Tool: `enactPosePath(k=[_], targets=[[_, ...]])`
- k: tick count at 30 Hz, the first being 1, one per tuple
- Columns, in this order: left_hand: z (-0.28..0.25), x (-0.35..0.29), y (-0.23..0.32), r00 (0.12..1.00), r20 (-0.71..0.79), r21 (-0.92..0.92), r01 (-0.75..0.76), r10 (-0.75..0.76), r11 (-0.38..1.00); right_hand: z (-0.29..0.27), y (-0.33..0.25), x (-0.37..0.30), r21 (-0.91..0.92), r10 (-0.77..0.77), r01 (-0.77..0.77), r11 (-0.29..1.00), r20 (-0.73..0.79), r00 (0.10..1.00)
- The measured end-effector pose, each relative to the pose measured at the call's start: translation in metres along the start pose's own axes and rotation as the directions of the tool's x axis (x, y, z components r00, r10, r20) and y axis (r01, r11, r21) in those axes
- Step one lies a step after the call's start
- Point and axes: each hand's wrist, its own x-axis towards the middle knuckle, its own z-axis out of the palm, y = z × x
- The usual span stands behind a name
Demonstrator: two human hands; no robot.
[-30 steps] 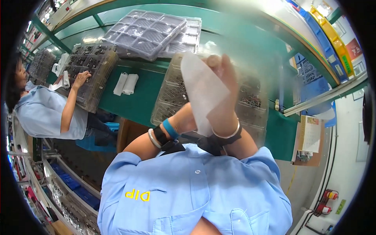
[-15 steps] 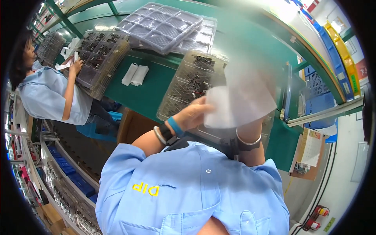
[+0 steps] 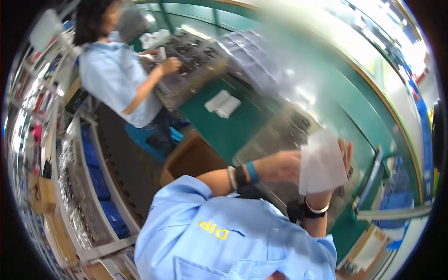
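Note:
A thin white sheet (image 3: 323, 164), soft like paper or foam, is held up between my two hands. My left hand (image 3: 285, 166), wearing a blue band at the wrist, grips its left edge; the fingertips are blurred and partly covered by it. Behind the right side of the sheet is my right hand (image 3: 346, 156), closed on it, with only some fingers showing past the edge. Below lies a clear plastic tray (image 3: 261, 140) with small dark parts, much of it hidden by my arms and the sheet.
Two folded white pieces (image 3: 223, 103) lie on the green tabletop (image 3: 210, 128). Stacked clear trays (image 3: 247, 53) stand farther back. At the left a co-worker (image 3: 119, 77) handles something white beside another filled tray (image 3: 186, 60). A brown box (image 3: 193, 161) sits below the table edge.
The whole view has swung left, so the table and co-worker appear farther right. The white material, spread out and blurred before, now hangs as one narrower upright piece between my hands.

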Motion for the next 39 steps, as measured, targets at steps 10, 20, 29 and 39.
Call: enactPosePath(k=[10, 20, 29, 39], targets=[[-0.010, 0.002, -0.005, 0.985, 0.051, 0.145, -0.170, 0.164, 0.975, 0.027, 0.016, 0.000, -0.374, -0.302, 0.246, 0.894, -0.097, 0.948], [-0.024, -0.024, 0.025, 0.860, -0.370, 0.320, -0.236, 0.350, 0.918, -0.022, 0.011, 0.029, -0.063, -0.023, 0.037, 0.997, 0.217, 0.976], [-0.013, -0.016, 0.035, 0.886, -0.386, 0.115, -0.232, 0.258, 0.966, -0.019, 0.034, 0.020, -0.449, 0.149, -0.049, 0.892, 0.191, 0.970], [-0.029, -0.022, 0.023, 0.939, -0.216, 0.340, -0.184, 0.267, 0.922, -0.028, 0.037, 0.022, -0.048, 0.277, -0.273, 0.961, 0.196, 0.941]])
